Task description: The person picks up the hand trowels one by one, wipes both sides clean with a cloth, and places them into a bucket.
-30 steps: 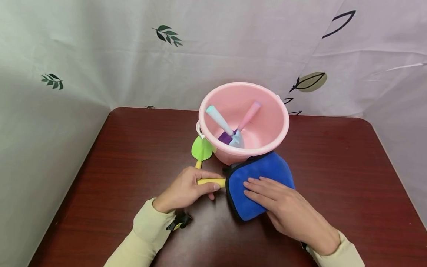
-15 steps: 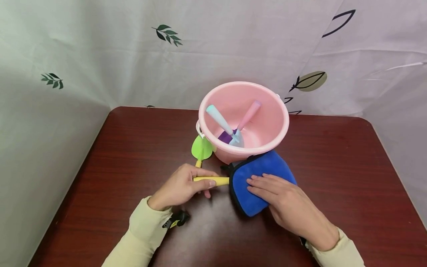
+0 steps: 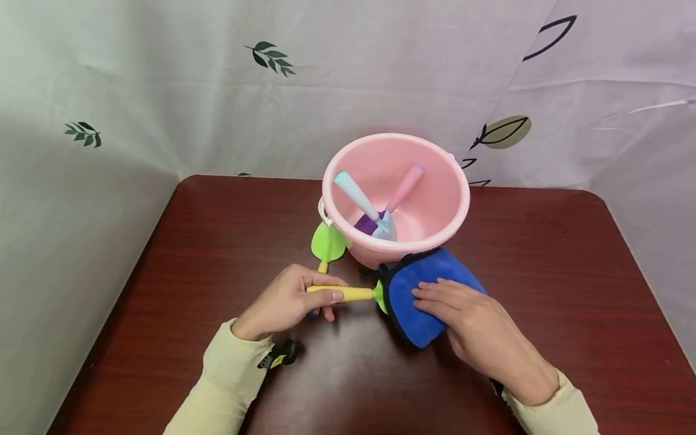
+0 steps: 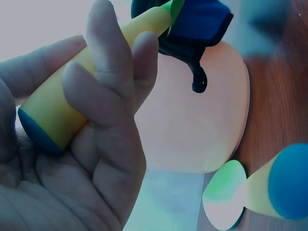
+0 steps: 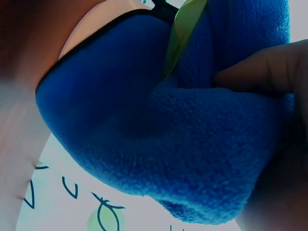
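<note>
At the table's near edge, the left hand (image 3: 288, 299) grips a yellow-handled toy shovel (image 3: 348, 293) while the right hand (image 3: 462, 311) pinches a blue cloth (image 3: 418, 284) around its green blade, apparently mid-wipe; next likely calls for a steady rub along the blade.

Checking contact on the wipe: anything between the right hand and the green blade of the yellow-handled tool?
Yes, the blue cloth. It is folded around the green blade; the right hand presses the cloth, so its fingers meet cloth, not blade. The left hand grips the yellow handle directly, nothing between.
</note>
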`<action>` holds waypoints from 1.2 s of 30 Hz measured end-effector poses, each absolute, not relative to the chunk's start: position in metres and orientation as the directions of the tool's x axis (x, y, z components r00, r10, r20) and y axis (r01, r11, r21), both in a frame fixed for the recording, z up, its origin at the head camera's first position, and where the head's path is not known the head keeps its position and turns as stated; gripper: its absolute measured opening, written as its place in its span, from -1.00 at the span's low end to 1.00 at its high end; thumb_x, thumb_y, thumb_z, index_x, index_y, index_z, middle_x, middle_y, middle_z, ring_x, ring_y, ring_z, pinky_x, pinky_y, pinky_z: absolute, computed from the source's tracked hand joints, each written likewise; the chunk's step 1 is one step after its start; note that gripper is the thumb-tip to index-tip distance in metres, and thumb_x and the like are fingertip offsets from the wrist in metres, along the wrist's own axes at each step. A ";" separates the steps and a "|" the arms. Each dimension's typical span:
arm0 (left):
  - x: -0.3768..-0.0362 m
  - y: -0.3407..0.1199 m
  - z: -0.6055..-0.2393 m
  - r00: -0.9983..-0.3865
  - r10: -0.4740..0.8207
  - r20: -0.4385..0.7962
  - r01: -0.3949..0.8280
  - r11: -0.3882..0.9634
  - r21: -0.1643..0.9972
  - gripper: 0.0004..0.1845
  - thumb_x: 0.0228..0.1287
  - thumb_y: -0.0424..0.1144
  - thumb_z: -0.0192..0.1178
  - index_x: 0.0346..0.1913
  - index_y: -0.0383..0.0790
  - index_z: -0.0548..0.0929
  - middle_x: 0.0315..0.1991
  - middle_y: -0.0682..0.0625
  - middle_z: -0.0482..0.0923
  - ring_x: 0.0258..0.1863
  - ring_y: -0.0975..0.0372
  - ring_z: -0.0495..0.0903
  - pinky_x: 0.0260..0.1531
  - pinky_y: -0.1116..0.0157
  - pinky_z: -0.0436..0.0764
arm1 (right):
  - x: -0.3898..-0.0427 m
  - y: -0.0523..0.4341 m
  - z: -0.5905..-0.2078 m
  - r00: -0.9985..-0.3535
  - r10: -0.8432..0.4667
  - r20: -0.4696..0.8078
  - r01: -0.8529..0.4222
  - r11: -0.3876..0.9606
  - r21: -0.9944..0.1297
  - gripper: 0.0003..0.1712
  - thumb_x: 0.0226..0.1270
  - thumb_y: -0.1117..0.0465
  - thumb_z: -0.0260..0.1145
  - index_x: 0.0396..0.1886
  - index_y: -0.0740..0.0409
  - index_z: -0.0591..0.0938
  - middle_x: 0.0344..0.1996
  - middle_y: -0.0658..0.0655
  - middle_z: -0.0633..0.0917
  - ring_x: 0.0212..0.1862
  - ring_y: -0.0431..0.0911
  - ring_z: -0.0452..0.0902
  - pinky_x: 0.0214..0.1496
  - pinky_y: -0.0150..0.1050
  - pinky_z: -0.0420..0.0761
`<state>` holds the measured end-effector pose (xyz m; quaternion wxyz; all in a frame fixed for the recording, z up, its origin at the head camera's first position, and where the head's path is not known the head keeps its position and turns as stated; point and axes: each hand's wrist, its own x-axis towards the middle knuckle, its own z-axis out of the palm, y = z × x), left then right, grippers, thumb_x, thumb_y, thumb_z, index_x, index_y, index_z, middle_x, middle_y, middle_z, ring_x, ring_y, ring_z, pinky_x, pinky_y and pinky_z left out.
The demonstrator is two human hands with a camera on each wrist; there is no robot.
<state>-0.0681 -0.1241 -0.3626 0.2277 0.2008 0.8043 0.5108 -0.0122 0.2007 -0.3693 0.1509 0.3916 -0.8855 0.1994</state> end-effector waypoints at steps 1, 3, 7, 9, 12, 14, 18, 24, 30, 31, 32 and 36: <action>-0.068 -0.125 -0.362 -0.815 0.556 -0.163 0.089 0.398 0.913 -0.81 0.38 -0.16 0.29 -0.04 -0.05 0.80 -0.59 0.02 0.69 -0.48 -0.01 0.57 -0.54 0.41 0.35 | -0.012 0.201 -0.369 -0.650 -0.630 0.424 -0.751 0.618 -0.233 -0.50 0.14 0.46 0.10 0.04 0.18 0.73 0.13 0.08 0.69 0.20 0.01 0.59 0.43 -0.19 0.30; -0.069 -0.127 -0.362 -0.815 0.556 -0.164 0.087 0.396 0.914 -0.81 0.38 -0.17 0.29 -0.04 -0.06 0.80 -0.59 -0.03 0.69 -0.47 0.02 0.59 -0.53 0.42 0.38 | -0.013 0.203 -0.368 -0.651 -0.622 0.434 -0.748 0.624 -0.227 -0.51 0.20 0.44 0.02 0.03 0.19 0.73 0.12 0.09 0.69 0.19 0.01 0.60 0.43 -0.22 0.30; -0.070 -0.131 -0.361 -0.812 0.560 -0.164 0.080 0.385 0.919 -0.81 0.38 -0.16 0.29 -0.04 -0.08 0.79 -0.57 -0.14 0.70 -0.43 0.08 0.65 -0.44 0.39 0.49 | -0.013 0.206 -0.367 -0.650 -0.612 0.452 -0.745 0.631 -0.216 -0.46 0.39 0.33 -0.18 0.00 0.23 0.74 0.10 0.11 0.70 0.17 0.02 0.61 0.45 -0.30 0.25; -0.071 -0.134 -0.360 -0.812 0.559 -0.169 0.068 0.378 0.923 -0.80 0.38 -0.16 0.29 -0.04 -0.09 0.79 -0.56 -0.16 0.69 -0.43 0.05 0.68 -0.39 0.36 0.53 | -0.014 0.207 -0.366 -0.643 -0.608 0.466 -0.747 0.632 -0.206 -0.42 0.44 0.29 -0.25 -0.02 0.25 0.74 0.08 0.13 0.71 0.15 0.03 0.62 0.45 -0.32 0.23; -0.072 -0.140 -0.358 -0.814 0.551 -0.183 0.048 0.378 0.925 -0.81 0.37 -0.17 0.29 -0.05 -0.11 0.80 -0.57 -0.15 0.69 -0.43 -0.03 0.69 -0.35 0.32 0.58 | -0.015 0.210 -0.365 -0.636 -0.598 0.488 -0.747 0.636 -0.193 -0.40 0.45 0.28 -0.27 -0.05 0.27 0.75 0.05 0.14 0.72 0.12 0.05 0.64 0.45 -0.35 0.21; -0.073 -0.143 -0.357 -0.813 0.549 -0.192 0.032 0.372 0.928 -0.80 0.37 -0.18 0.29 -0.04 -0.14 0.80 -0.57 -0.13 0.69 -0.43 -0.10 0.69 -0.34 0.30 0.60 | -0.015 0.212 -0.364 -0.633 -0.590 0.500 -0.745 0.641 -0.186 -0.41 0.45 0.27 -0.26 -0.06 0.28 0.75 0.04 0.15 0.73 0.11 0.05 0.64 0.45 -0.36 0.21; -0.075 -0.148 -0.356 -0.812 0.549 -0.201 0.016 0.365 0.931 -0.77 0.37 -0.18 0.29 0.00 -0.17 0.78 -0.56 -0.06 0.70 -0.42 -0.13 0.68 -0.34 0.29 0.63 | -0.016 0.216 -0.362 -0.645 -0.547 0.533 -0.719 0.670 -0.183 -0.45 0.39 0.28 -0.20 -0.06 0.27 0.74 -0.01 0.15 0.74 0.07 0.06 0.66 0.42 -0.39 0.23; -0.077 -0.151 -0.357 -0.804 0.557 -0.209 0.005 0.358 0.934 -0.74 0.37 -0.22 0.30 0.03 -0.23 0.77 -0.51 -0.06 0.73 -0.42 -0.14 0.71 -0.37 0.26 0.67 | -0.012 0.221 -0.358 -0.731 -0.363 0.577 -0.586 0.767 -0.261 -0.50 0.25 0.30 -0.07 -0.03 0.24 0.74 -0.03 0.15 0.75 0.00 0.07 0.68 0.37 -0.56 0.19; -0.074 -0.145 -0.360 -0.785 0.576 -0.229 -0.003 0.365 0.931 -0.77 0.36 -0.25 0.30 0.00 -0.23 0.78 -0.53 -0.04 0.73 -0.41 -0.17 0.72 -0.40 0.19 0.67 | -0.010 0.215 -0.354 -0.704 -0.218 0.676 -0.560 0.756 -0.339 -0.47 0.25 0.27 -0.11 -0.05 0.27 0.75 -0.07 0.14 0.77 -0.04 0.05 0.68 0.30 -0.54 0.31; -0.074 -0.144 -0.360 -0.783 0.579 -0.229 -0.001 0.367 0.930 -0.78 0.35 -0.25 0.30 -0.01 -0.22 0.78 -0.54 -0.02 0.73 -0.42 -0.16 0.72 -0.40 0.17 0.68 | -0.010 0.214 -0.353 -0.684 -0.206 0.700 -0.577 0.741 -0.345 -0.47 0.24 0.28 -0.10 -0.06 0.28 0.76 -0.09 0.15 0.77 -0.05 0.05 0.68 0.29 -0.51 0.34; -0.073 -0.142 -0.361 -0.779 0.583 -0.228 0.001 0.365 0.931 -0.78 0.35 -0.26 0.30 -0.02 -0.22 0.79 -0.55 -0.02 0.72 -0.43 -0.17 0.72 -0.40 0.15 0.68 | -0.010 0.212 -0.352 -0.667 -0.199 0.718 -0.592 0.727 -0.348 -0.48 0.25 0.28 -0.09 -0.07 0.29 0.76 -0.10 0.17 0.77 -0.04 0.04 0.68 0.30 -0.48 0.36; -0.071 -0.135 -0.363 -0.765 0.605 -0.221 0.004 0.348 0.938 -0.81 0.35 -0.28 0.30 -0.05 -0.20 0.80 -0.54 -0.01 0.73 -0.45 -0.18 0.71 -0.40 0.09 0.70 | -0.009 0.203 -0.344 -0.576 -0.168 0.800 -0.674 0.652 -0.348 -0.53 0.20 0.34 -0.06 -0.16 0.37 0.76 -0.16 0.27 0.77 -0.03 0.01 0.68 0.30 -0.36 0.43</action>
